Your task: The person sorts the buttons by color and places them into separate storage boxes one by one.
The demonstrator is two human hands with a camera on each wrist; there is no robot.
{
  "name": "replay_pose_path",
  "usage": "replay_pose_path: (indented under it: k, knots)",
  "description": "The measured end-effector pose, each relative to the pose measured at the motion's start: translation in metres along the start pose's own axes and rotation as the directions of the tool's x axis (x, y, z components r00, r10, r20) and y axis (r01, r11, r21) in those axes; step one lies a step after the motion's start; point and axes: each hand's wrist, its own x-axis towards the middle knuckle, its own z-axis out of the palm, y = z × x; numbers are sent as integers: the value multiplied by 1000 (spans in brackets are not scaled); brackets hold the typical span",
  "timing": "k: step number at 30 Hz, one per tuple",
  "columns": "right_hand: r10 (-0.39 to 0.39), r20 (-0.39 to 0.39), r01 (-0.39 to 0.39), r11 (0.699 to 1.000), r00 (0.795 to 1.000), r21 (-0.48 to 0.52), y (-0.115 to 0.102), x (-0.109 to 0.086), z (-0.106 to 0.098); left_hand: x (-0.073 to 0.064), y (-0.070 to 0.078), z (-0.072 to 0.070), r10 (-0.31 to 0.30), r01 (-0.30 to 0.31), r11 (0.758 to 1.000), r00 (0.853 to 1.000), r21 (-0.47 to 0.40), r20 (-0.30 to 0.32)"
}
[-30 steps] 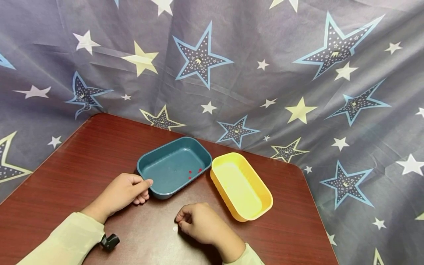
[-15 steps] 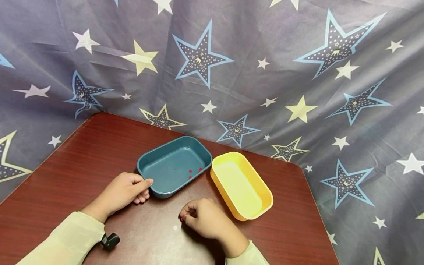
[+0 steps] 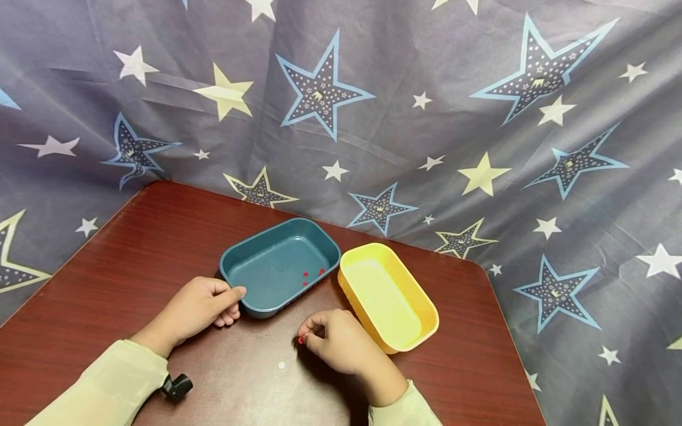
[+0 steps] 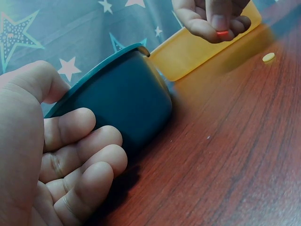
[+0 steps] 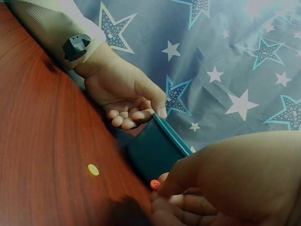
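A dark teal basin [image 3: 279,269] stands on the table with several small red buttons [image 3: 305,274] in its right end. My left hand [image 3: 199,309] pinches its near left rim, thumb over the edge and fingers curled below. My right hand [image 3: 341,343] pinches a red button [image 5: 155,184] between thumb and finger, raised over the table just in front of the basin; holes show in the button's face in the right wrist view. A pale round piece [image 3: 282,365] lies on the table left of the right hand, looking yellow in the right wrist view.
A yellow basin [image 3: 386,296] stands right of the teal one, its corner close to the teal rim and its near wall just behind my right hand. A star-patterned curtain [image 3: 405,89] hangs behind the table [image 3: 176,231]. A black wrist device [image 3: 177,387] sits at the left sleeve.
My right hand has lifted off the table and moved up and right, away from the pale piece, with the red button in its fingertips. My left hand keeps its grip on the rim.
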Motion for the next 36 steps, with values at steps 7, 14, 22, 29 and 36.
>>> replay_pose_path:
  k: [7, 14, 22, 29, 36]
  knots:
    - [11, -15, -11, 1000, 1000, 24, 0, 3, -11, 0, 1, 0, -1, 1, 1000, 1000, 1, 0]
    - [25, -8, -25, 999, 1000, 48, -1, 9, -26, 0, 1, 0, 3, -3, 1000, 1000, 0, 0]
    - [46, 11, -47, 994, 999, 102, -4, 14, -41, 1, -1, 0, 8, -8, 1000, 1000, -4, 6]
    - [60, 21, -62, 988, 998, 140, -5, 19, -54, 1, -2, -1, 6, -5, 1000, 1000, -11, 10]
    - [44, 27, -47, 988, 999, 146, -6, 26, -66, 2, -1, 0, 7, -7, 1000, 1000, -13, 5]
